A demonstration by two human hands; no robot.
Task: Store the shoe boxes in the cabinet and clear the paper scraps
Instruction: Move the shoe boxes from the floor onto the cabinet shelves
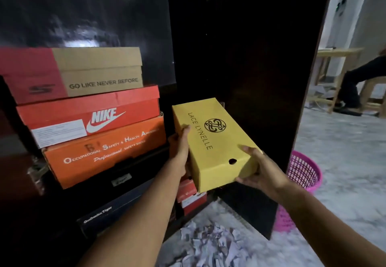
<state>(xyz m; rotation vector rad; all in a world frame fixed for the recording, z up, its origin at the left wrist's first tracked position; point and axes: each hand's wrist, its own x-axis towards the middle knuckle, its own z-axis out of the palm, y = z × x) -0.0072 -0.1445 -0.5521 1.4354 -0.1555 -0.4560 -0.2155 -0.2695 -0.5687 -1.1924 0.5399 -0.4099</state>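
Observation:
I hold a yellow shoe box [211,141] marked LACE LYNELLE in both hands, in front of the dark cabinet [240,57]. My left hand [179,145] grips its left side and my right hand [259,172] grips its near right corner. To the left stands a stack in the cabinet: a red-and-tan box [83,74] on top, a red Nike box [89,118], an orange safety-shoe box [108,151], a black box [121,179] and a dark blue box [100,216]. A small red box [190,195] lies under the yellow one. White paper scraps [211,243] litter the floor.
The open dark cabinet door [292,78] stands at the right of the yellow box. A pink plastic basket [302,174] sits on the marble floor behind the door. Farther right a person's legs [359,83] rest by a wooden table and stool.

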